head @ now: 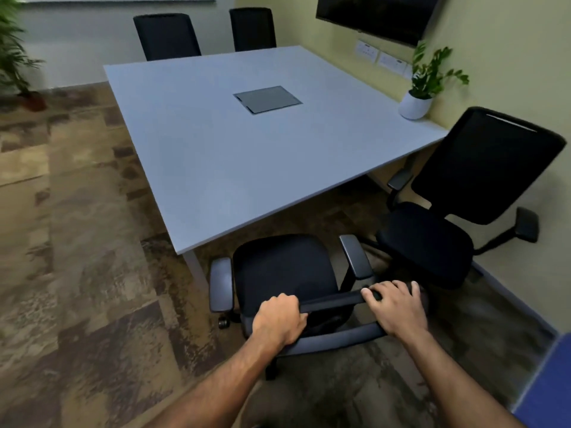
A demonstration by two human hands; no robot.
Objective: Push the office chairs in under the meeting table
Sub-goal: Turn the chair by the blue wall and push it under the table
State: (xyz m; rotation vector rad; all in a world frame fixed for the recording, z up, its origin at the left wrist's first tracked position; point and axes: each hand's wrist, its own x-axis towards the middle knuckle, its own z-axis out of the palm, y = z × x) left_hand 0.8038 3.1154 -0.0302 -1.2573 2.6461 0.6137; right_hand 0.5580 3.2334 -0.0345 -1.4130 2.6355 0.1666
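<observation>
Black mesh chair, 2 hands gripping.

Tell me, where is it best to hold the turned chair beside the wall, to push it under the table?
Take the turned chair by the top edge of its backrest, from behind, on the wall side. The backrest stands upright with its top edge free, and the seat faces roughly the table, so a grip there pushes it straight in.

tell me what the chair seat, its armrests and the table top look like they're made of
Chair seat: matte black woven fabric, probably; it shows no shine. Armrests: smooth grey plastic or rubbery pads with a faint sheen. Table top: flat pale grey laminate, likely, with an even matte surface and a thin edge.
</observation>
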